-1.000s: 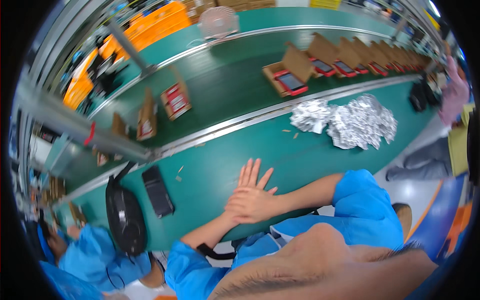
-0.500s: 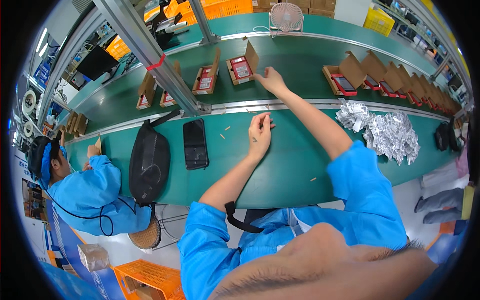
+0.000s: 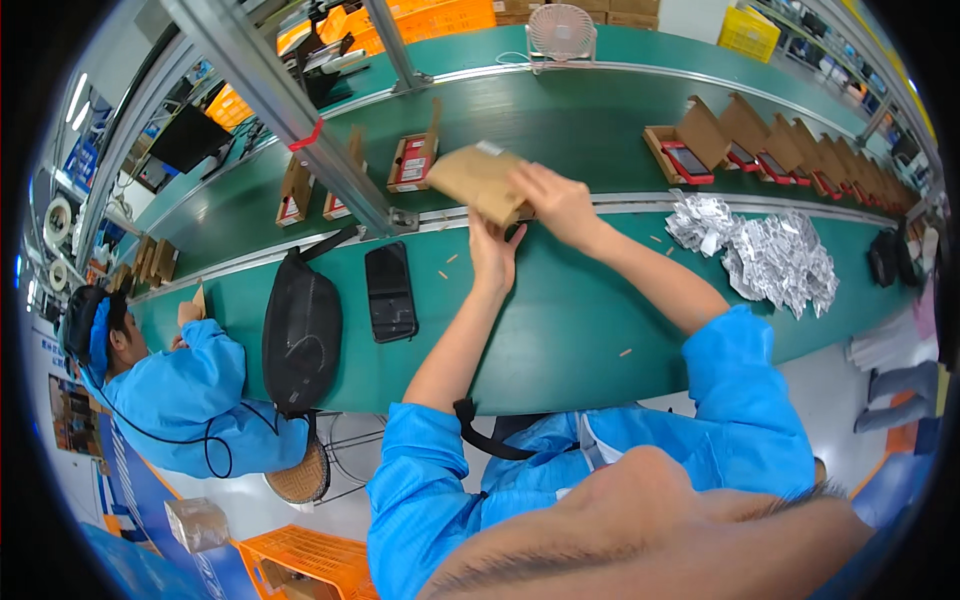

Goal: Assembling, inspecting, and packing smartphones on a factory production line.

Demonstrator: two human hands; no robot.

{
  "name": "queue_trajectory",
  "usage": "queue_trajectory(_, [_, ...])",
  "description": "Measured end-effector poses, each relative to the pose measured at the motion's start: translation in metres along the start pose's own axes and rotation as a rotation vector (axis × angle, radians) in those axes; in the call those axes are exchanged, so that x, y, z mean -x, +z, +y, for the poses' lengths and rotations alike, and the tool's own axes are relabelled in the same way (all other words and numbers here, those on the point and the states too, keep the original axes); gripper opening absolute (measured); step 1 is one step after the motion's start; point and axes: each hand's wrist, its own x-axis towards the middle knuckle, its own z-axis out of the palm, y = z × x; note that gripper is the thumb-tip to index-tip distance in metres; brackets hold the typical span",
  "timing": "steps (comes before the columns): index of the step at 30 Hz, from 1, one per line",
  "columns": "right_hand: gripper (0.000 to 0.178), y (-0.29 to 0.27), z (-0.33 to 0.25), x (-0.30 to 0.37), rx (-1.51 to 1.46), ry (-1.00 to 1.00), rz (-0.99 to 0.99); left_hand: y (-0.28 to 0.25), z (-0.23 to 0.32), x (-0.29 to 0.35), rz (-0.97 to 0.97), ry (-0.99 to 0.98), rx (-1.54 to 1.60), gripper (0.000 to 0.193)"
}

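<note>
"At the upper middle of the frame, how is the cardboard box (image 3: 472, 180) held?"

"Between the person's 2 hands, overlapping the metal rail (image 3: 635, 203) from this viewpoint. The left hand (image 3: 492, 262) grips its near edge from below; the right hand (image 3: 560, 205) has its fingers bent over the right end."

"How far along is that box?"

"Its lid looks mostly folded over, though blur hides whether it is fully closed. More seems left: at the upper left, 3 boxes (image 3: 408, 187) stand with lids raised, 1 partly behind the metal post (image 3: 270, 110). At the upper right, a row of boxes (image 3: 703, 135) stands open, the nearest showing a dark-screened device (image 3: 684, 158) in red packing."

"And the surface?"

"A green table (image 3: 570, 345). Left of the hands lie a black bag (image 3: 302, 335) and a dark phone (image 3: 390, 290), side by side; tan scraps (image 3: 452, 258) dot the middle, and a heap of silvery packets (image 3: 780, 260) sits at the right."

"The room?"

"A pale pink fan (image 3: 561, 38) at the top, a yellow crate (image 3: 749, 35) at the upper right, an orange crate (image 3: 320, 545) at the lower left, and a co-worker (image 3: 180, 400) in blue at the far left, near a round stool (image 3: 300, 477)."
</note>
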Motion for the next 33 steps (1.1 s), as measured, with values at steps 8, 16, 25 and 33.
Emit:
queue_trajectory(8, [0.029, -0.001, 0.018, -0.007, -0.23, 0.465, -0.107, -0.007, 0.016, 0.001, -0.132, -0.061, 0.164, 0.057])
queue_trajectory(16, [0.035, 0.021, 0.093, 0.047, -0.297, 1.012, -0.133, 0.016, 0.019, 0.015, -0.039, -0.021, 0.109, 0.04])
queue_trajectory(25, [0.025, -0.039, -0.028, 0.038, -0.203, -0.159, -0.015, 0.022, 0.009, 0.024, 0.15, 0.144, -0.284, 0.052])
queue_trajectory(33, [0.013, -0.025, -0.039, 0.024, 0.051, -0.22, -0.043, 0.023, 0.011, 0.023, 0.251, 0.165, -0.273, 0.046])
